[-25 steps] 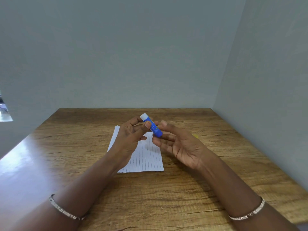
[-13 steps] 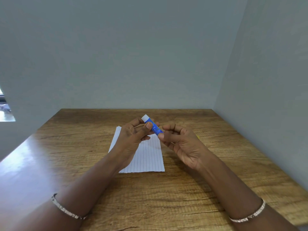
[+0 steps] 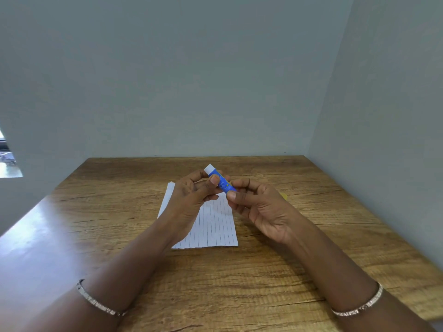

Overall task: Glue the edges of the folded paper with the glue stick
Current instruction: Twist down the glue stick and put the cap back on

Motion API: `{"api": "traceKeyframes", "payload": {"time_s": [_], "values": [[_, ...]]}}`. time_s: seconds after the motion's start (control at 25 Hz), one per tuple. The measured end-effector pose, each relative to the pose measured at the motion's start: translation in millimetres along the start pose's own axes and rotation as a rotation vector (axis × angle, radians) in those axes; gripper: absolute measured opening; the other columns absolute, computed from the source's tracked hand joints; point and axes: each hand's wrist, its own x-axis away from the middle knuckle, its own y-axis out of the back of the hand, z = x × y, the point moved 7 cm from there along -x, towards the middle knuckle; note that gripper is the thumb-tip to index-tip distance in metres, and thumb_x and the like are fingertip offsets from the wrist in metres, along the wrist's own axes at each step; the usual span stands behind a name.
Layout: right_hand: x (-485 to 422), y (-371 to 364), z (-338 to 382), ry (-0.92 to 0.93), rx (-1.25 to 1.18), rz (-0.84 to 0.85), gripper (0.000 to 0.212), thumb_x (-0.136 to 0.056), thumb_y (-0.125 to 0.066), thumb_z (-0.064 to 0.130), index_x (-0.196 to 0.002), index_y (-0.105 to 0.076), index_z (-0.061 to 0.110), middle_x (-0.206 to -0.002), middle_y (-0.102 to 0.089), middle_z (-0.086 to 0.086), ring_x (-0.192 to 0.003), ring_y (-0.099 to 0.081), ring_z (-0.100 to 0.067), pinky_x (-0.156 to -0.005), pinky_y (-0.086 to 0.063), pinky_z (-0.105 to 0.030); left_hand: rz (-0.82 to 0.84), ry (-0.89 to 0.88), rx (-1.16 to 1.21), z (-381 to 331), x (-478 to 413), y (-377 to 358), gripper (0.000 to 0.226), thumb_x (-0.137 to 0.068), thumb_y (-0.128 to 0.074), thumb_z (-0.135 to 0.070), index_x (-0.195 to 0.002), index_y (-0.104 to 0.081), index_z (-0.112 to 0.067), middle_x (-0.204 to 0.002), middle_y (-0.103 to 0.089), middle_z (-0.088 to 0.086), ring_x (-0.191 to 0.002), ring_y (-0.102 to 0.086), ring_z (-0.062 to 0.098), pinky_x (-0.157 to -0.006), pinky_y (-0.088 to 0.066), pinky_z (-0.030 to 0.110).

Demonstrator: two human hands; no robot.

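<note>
The right hand (image 3: 261, 207), whose fingers were spread beside the stick a second ago, has now curled in. Its thumb and fingertips pinch the blue lower end of the glue stick (image 3: 221, 182). The left hand (image 3: 189, 200) grips the stick further up, thumb across the barrel. The stick is held in the air, with its white end towards 11 o'clock and its blue end towards 5 o'clock.

The folded paper (image 3: 215, 226) lies flat on the table (image 3: 263, 279) under the hands, towards 6 o'clock and untouched. A small yellow thing (image 3: 283, 196) shows at 3 o'clock of the right hand; I cannot tell what it is.

The stick is probably being readied, perhaps twisted up. Next it should go down tip-first onto a paper edge, with one hand freed to steady the sheet.
</note>
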Motion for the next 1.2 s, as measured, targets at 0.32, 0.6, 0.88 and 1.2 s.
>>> {"api": "traceKeyframes", "payload": {"time_s": [0.32,0.6,0.88,1.2], "values": [[0.9,-4.2,-5.6,-0.032,-0.03,0.012,0.019,-0.087,-0.072,0.002,-0.106,-0.067,-0.001,-0.091,-0.071,-0.015,-0.075,-0.072,-0.017,-0.073,-0.062,-0.026,0.009,-0.015,0.011,-2.7,-1.0,-0.4,0.033,-0.088,-0.064,-0.028,-0.115,-0.066,-0.01,-0.112,-0.076,0.012,-0.101,-0.07,0.018,-0.086,-0.051,0.026],[2.0,-5.0,-2.1,-0.03,-0.039,0.007,0.025,-0.088,-0.074,0.012,-0.11,-0.07,0.001,-0.096,-0.073,-0.01,-0.078,-0.071,-0.018,-0.079,-0.063,-0.032,0.003,-0.017,0.024,-3.3,-1.2,1.3,0.032,-0.087,-0.064,-0.028,-0.114,-0.067,-0.01,-0.107,-0.076,0.01,-0.095,-0.07,0.016,-0.087,-0.051,0.027],[2.4,-1.9,-1.9,-0.018,-0.022,-0.032,0.038,-0.088,-0.073,0.007,-0.119,-0.062,-0.012,-0.087,-0.075,-0.019,-0.071,-0.074,-0.018,-0.066,-0.062,-0.025,-0.005,-0.018,0.024,-5.3,-1.8,3.9,0.04,-0.085,-0.065,-0.03,-0.117,-0.066,-0.006,-0.112,-0.076,0.01,-0.097,-0.069,0.014,-0.089,-0.051,0.027],[4.8,-9.4,-7.2,-0.092,-0.051,0.037,0.033,-0.083,-0.077,0.019,-0.109,-0.071,0.0,-0.088,-0.074,-0.017,-0.079,-0.074,-0.021,-0.076,-0.064,-0.031,0.009,-0.008,0.069,-4.2,-2.1,2.8,0.035,-0.085,-0.066,-0.029,-0.113,-0.067,-0.008,-0.11,-0.076,0.011,-0.1,-0.07,0.018,-0.096,-0.051,0.031]]}}
